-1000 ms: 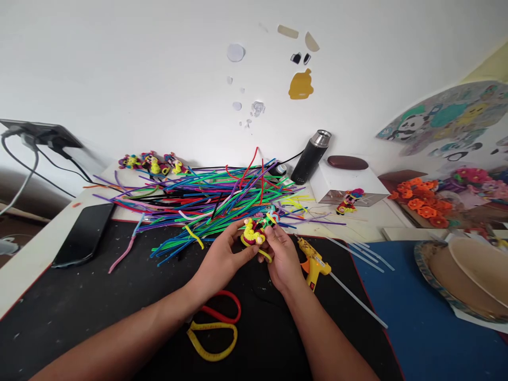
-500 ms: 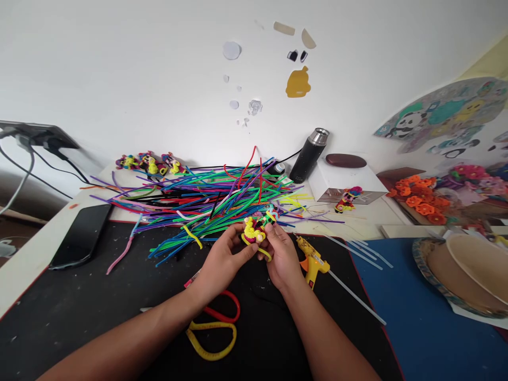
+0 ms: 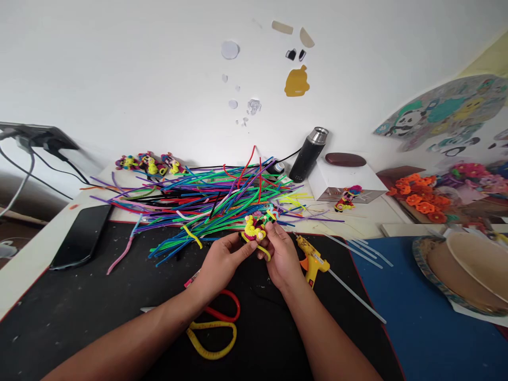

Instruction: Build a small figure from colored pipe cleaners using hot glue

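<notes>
Between my hands is a small pipe-cleaner figure [image 3: 254, 228], mostly yellow with dark red, and green and light blue at its upper right. My left hand [image 3: 223, 262] has its thumb and fingers closed on the figure's lower left side. My right hand [image 3: 282, 256] grips its right side, thumb on top. A bent yellow end pokes out below, between the hands. Just behind lies a large heap of coloured pipe cleaners [image 3: 214, 193]. Scissors [image 3: 212, 338] with red and yellow handles lie partly under my left forearm.
A yellow glue gun [image 3: 313, 262] lies right of my right hand. Farther back stand a black flask [image 3: 309, 156] and a white box [image 3: 345, 180] with a finished figure [image 3: 347, 198] before it. A phone [image 3: 81, 235] lies left; several figures [image 3: 148, 164] lie back left.
My left fingers have shifted slightly around the figure, and the figure has turned a little. Its yellow lower end shows less than before. Both hands keep their hold.
</notes>
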### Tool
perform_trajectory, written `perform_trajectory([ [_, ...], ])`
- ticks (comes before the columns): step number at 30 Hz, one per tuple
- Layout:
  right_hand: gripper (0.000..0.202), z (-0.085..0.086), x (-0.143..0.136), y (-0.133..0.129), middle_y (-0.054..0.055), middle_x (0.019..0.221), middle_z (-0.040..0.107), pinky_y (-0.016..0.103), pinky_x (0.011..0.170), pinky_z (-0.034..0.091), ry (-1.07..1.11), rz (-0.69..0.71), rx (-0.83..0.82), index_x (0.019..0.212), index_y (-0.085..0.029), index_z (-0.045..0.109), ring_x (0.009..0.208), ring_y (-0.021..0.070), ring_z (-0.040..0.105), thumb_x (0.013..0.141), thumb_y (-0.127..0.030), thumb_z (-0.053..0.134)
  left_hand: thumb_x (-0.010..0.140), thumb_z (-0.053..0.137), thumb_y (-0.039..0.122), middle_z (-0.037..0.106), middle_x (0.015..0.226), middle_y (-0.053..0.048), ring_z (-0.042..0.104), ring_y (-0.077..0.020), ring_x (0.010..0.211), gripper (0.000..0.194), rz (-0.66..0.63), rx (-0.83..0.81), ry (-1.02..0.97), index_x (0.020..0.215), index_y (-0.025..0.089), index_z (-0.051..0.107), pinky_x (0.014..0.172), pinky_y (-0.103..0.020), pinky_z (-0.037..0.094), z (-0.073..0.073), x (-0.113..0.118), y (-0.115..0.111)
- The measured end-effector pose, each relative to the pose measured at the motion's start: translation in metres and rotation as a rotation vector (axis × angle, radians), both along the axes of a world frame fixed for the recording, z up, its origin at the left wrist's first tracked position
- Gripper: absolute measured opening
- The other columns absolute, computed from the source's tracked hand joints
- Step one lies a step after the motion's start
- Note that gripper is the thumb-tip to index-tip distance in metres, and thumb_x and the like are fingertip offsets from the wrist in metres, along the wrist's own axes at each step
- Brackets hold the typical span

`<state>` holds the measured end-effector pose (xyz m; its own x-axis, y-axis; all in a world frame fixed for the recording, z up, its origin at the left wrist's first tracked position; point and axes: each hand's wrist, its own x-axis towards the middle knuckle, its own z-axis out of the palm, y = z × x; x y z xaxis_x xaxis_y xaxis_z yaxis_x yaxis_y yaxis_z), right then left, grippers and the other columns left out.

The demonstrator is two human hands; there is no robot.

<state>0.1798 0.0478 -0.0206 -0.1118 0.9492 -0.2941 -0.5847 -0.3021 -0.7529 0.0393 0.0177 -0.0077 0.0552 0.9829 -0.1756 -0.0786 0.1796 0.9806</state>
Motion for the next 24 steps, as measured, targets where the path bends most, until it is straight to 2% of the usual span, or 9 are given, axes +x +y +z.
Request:
perform_trajectory([
  [9, 0.042, -0.0007, -0.0005, -0.0001, -0.002, 0.07, 0.066, 0.019, 0.041, 0.043, -0.007, -0.002, 0.003, 0.084, -0.02, 0.067, 0.056, 0.0116, 0.057, 0.071, -0.048, 0.095, 0.081, 0.082, 0.059, 0.082, 0.092, -0.006, 0.072, -0.0289, 0.094, 0.042, 0.004, 0.017, 0.046, 0.092, 0.018, 0.083, 0.09, -0.036, 0.053, 0.0051, -0.0009, 0.0014],
  [14, 0.043, 0.0014, 0.0003, -0.0013, -0.001, 0.073, 0.067, 0.019, 0.042, 0.043, -0.014, 0.012, 0.015, 0.084, -0.021, 0.067, 0.058, 0.0124, 0.058, 0.073, -0.052, 0.094, 0.084, 0.079, 0.057, 0.08, 0.089, -0.005, 0.071, -0.0268, 0.09, 0.039, 0.015, 0.037, 0.07, 0.09, 0.018, 0.082, 0.088, -0.035, 0.053, 0.0025, -0.0025, 0.0016],
  [21, 0.042, 0.0032, 0.0008, -0.0021, 0.0, 0.073, 0.067, 0.02, 0.043, 0.042, -0.054, 0.05, 0.067, 0.087, -0.021, 0.068, 0.061, 0.0154, 0.064, 0.075, -0.054, 0.091, 0.085, 0.08, 0.055, 0.077, 0.083, -0.004, 0.069, -0.0245, 0.085, 0.038, 0.06, 0.027, -0.002, 0.082, 0.018, 0.078, 0.087, -0.035, 0.053, 0.0017, -0.0052, 0.0025],
  [24, 0.043, 0.0034, 0.0016, -0.0021, 0.0, 0.072, 0.068, 0.019, 0.042, 0.041, -0.061, 0.086, 0.081, 0.097, -0.02, 0.071, 0.06, 0.0158, 0.067, 0.078, -0.054, 0.089, 0.088, 0.079, 0.054, 0.078, 0.085, -0.005, 0.07, -0.0244, 0.089, 0.037, 0.075, 0.036, -0.049, 0.081, 0.018, 0.078, 0.092, -0.035, 0.052, 0.0047, -0.0073, 0.0045],
])
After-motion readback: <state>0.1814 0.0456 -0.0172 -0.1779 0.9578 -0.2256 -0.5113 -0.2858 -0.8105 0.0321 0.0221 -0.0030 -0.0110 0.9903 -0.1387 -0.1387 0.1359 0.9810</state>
